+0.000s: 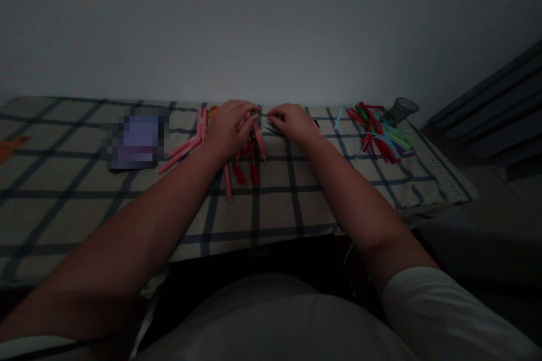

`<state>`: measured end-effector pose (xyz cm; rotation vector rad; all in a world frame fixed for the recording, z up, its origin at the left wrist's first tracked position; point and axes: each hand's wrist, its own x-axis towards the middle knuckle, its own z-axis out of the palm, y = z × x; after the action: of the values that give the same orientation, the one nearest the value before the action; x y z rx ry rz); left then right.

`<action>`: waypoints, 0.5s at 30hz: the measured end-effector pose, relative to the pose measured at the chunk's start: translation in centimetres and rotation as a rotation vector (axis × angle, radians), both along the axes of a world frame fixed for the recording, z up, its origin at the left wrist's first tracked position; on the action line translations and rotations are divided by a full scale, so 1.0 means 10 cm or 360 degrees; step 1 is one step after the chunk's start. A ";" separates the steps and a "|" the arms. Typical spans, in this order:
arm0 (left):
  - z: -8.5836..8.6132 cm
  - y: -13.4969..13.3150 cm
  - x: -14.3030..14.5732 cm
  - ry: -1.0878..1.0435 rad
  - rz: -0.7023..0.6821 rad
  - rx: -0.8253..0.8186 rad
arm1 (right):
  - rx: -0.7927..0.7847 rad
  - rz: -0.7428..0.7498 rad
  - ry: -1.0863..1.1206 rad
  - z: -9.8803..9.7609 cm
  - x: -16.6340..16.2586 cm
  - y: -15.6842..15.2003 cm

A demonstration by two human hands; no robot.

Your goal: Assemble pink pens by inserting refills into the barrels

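Note:
My left hand is curled over a pink handmade piece made of thin rods, its fingers partly hiding it. Red tassels hang from the piece toward the table's front edge. More pink rods stick out to the left of the hand, and one pink rod points down toward me. With thumb and finger pinched, my right hand holds the end of a thin dark cord that runs across to my left fingertips. Under the right hand lies a small dark object, too dim to name.
A checked cloth covers the table, which stands against a wall. To the left lies a blurred-out phone-like device, with an orange item beyond it. At the right are coloured strips and a tipped grey cup.

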<state>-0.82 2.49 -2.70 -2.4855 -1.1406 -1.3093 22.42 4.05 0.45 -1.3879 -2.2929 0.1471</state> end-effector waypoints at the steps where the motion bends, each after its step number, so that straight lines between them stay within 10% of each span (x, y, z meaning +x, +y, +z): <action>1: 0.01 -0.01 0.01 0.0006 0.0009 -0.0057 | -0.0047 -0.0044 -0.0030 0.01 0.01 0.00; 15: 0.04 -0.01 0.01 0.0156 -0.0053 -0.0170 | -0.0247 -0.0246 -0.0211 0.02 0.09 -0.01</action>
<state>-0.77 2.38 -2.31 -2.6227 -1.1816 -1.1484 23.30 3.99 0.65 -1.6935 -2.3100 0.1928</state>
